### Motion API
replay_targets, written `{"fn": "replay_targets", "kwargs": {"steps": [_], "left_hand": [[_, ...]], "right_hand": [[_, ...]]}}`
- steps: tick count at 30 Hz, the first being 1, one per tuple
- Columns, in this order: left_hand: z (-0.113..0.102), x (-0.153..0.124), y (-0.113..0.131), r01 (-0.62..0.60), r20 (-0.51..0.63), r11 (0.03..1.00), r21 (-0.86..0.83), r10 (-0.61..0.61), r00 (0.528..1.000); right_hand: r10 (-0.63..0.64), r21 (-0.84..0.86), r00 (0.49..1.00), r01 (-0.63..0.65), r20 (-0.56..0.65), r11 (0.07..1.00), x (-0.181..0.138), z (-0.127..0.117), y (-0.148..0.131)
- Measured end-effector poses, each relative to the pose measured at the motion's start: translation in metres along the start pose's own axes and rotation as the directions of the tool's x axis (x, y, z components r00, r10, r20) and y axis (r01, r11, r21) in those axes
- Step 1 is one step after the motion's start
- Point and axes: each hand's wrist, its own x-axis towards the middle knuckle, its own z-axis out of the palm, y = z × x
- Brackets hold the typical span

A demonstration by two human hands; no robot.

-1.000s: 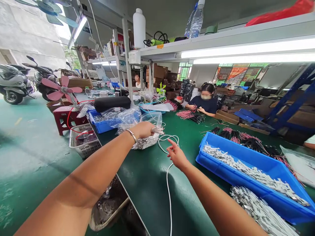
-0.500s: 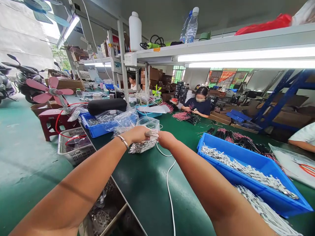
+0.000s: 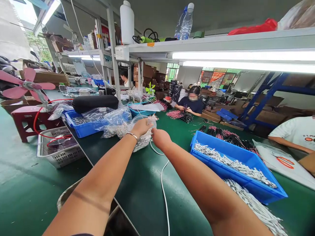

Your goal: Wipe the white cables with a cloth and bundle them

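Observation:
My left hand (image 3: 142,127), with a bangle at its wrist, is closed round a bundle of short white cables (image 3: 153,118) whose ends stick out past the fingers. The bundle is over the mouth of a clear plastic bag (image 3: 141,145), which sits on the green table and holds more white cable pieces. Just to the right, my right hand (image 3: 161,139) is closed in a pinch at the bag's rim; its fingertips are partly hidden. Left of the bag lie other clear bags of white pieces (image 3: 120,130).
A blue bin (image 3: 236,182) of white cables stands at right, with loose white cables (image 3: 256,205) beside it. A white cord (image 3: 163,183) crosses the green table (image 3: 137,196). Behind are a smaller blue bin (image 3: 81,129), a black case (image 3: 94,104) and a co-worker (image 3: 195,103) handling wires.
The view has turned left and shifted. My left hand has moved with the bundle from beside the bag's opening to over it. My right hand stays closed at the bag's rim.

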Motion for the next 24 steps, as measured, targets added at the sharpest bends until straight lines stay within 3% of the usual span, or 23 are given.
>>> {"fn": "replay_targets", "kwargs": {"steps": [4, 11, 19, 24], "left_hand": [[0.003, -0.001, -0.015, 0.027, 0.056, 0.995, 0.099, -0.033, 0.998], [-0.002, 0.005, -0.017, 0.039, 0.241, 0.956, 0.291, -0.113, 0.964], [-0.005, 0.031, -0.007, 0.226, 0.218, 0.866, 0.445, -0.350, 0.911], [-0.011, 0.040, -0.008, 0.190, 0.250, 0.890, 0.413, -0.312, 0.917]], "right_hand": [[0.090, 0.005, 0.995, -0.090, -0.050, 0.996, 0.005, -0.001, 0.001], [0.110, 0.045, 0.989, -0.106, -0.101, 0.993, 0.006, -0.006, -0.001], [-0.026, 0.052, 0.989, 0.034, -0.143, 0.998, -0.004, -0.018, 0.001], [-0.153, 0.072, 0.988, 0.151, 0.015, 0.986, -0.052, -0.031, 0.006]]}}
